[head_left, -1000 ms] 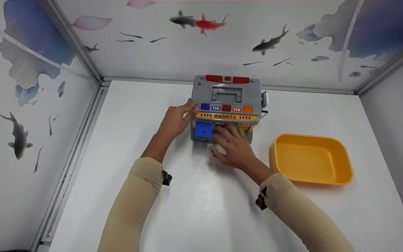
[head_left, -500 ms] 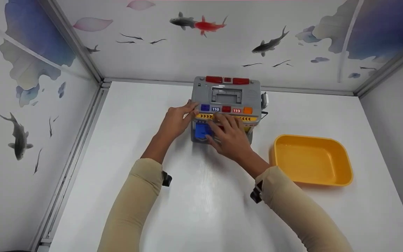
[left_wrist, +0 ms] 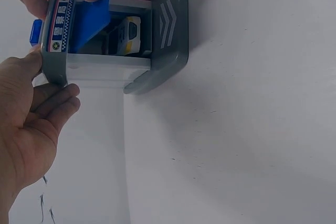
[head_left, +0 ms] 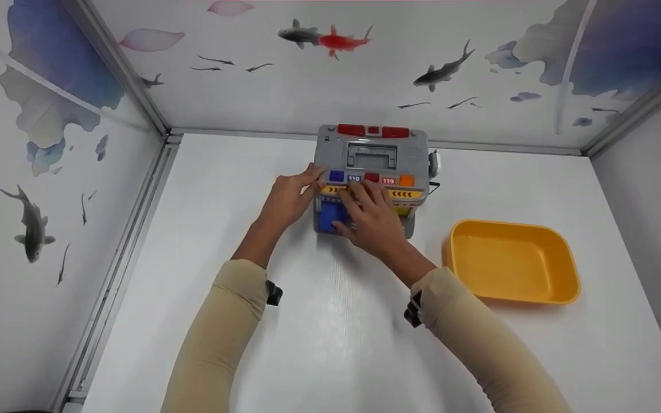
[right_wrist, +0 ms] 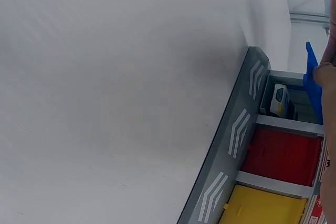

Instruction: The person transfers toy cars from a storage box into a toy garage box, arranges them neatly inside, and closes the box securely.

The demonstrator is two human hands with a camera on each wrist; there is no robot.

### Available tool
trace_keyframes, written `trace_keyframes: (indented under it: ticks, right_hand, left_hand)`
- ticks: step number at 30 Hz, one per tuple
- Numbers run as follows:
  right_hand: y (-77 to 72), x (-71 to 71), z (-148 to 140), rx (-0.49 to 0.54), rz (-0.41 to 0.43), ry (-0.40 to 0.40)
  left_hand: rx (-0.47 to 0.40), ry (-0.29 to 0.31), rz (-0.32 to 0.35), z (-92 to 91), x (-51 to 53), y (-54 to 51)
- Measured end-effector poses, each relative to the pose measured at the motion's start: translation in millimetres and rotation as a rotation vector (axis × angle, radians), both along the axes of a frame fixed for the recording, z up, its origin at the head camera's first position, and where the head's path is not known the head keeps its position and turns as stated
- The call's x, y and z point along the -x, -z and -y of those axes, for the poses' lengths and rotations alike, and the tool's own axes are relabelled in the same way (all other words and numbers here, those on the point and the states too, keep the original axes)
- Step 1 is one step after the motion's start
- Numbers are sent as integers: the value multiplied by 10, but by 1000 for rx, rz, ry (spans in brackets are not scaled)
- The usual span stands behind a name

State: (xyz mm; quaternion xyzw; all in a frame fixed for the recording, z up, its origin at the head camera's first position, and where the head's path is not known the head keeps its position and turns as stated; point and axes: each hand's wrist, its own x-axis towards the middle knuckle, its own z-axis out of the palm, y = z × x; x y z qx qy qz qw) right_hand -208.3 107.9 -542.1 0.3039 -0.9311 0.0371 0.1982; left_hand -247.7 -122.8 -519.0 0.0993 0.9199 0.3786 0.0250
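A grey toy emergency station (head_left: 330,150) stands against the back wall, with red light bars on its roof. My left hand (head_left: 286,198) grips its left front roof corner, thumb above and fingers below in the left wrist view. The right hand (head_left: 375,221) lies over the station's front; its fingers rest on the roof edge and its thumb touches the blue door (left_wrist: 90,27). That door is swung partly up. Behind it, a small white and yellow toy car (left_wrist: 129,35) sits inside the bay. The red door (right_wrist: 283,156) and yellow door (right_wrist: 265,205) are closed.
A yellow plastic basin (head_left: 514,261) stands on the white table (head_left: 307,344), right of the station. White walls with painted fish (head_left: 339,40) enclose the table at the back and sides. A small grey-white part (head_left: 434,164) projects from the station's right side.
The right hand has moved left and up, from the red door's front to the roof edge, its thumb now at the blue door. The left hand keeps its grip; the station has not moved.
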Motion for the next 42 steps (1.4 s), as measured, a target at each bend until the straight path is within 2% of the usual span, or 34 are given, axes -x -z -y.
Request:
trace_keyframes:
  ticks: [9, 17, 26, 36, 42]
  right_hand:
    - [48, 20, 37, -16, -21, 15]
    - [90, 43, 58, -37, -57, 30]
    - [127, 71, 104, -64, -46, 60]
    - [206, 102, 126, -87, -129, 81]
    - [212, 105, 145, -102, -123, 97]
  left_hand:
    - [-12, 8, -16, 4, -12, 5]
    - [-10, 5, -1, 0, -17, -9]
    - [11, 7, 19, 5, -11, -13]
    - [3, 4, 13, -2, -17, -13]
    - [0, 0, 10, -9, -21, -17]
